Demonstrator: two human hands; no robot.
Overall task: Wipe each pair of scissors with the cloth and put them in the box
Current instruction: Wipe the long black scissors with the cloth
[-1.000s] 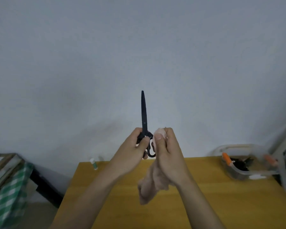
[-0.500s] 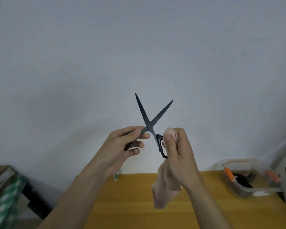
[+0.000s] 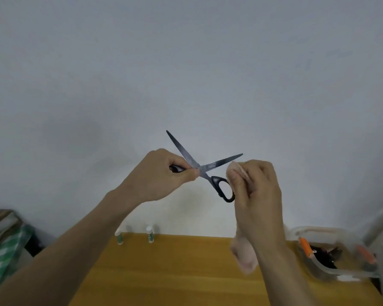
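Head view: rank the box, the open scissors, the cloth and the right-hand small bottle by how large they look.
1. Clear box
2. Scissors and cloth: similar, and the cloth is partly hidden by the right hand, so unranked; both are nearer the camera than the box.
3. Small bottle

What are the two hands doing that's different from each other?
The left hand grips one black handle of the scissors; the right hand holds the pink cloth instead. The left hand sits by the pivot where the blades cross; the right hand brings the cloth up against the lower blade. Both are raised in front of the wall, above the table.
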